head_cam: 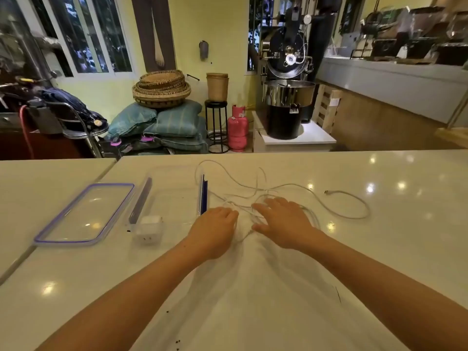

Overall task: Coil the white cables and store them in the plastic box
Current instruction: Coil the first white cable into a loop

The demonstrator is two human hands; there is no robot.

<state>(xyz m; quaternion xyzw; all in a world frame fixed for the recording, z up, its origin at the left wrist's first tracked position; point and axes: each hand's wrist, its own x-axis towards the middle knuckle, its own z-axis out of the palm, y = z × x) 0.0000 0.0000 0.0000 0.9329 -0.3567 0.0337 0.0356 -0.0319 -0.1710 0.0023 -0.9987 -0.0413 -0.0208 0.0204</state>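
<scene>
Clear plastic box (174, 198) holds a white charger (149, 228) — lid (83, 214) off; both hands spread flat on cables (349, 211).

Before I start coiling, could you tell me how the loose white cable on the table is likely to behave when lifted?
The white cable lies in slack, crossing loops, so it is probably floppy and will droop. The strands overlap near the right hand, so it may snag. It looks thin, so likely light.
</scene>
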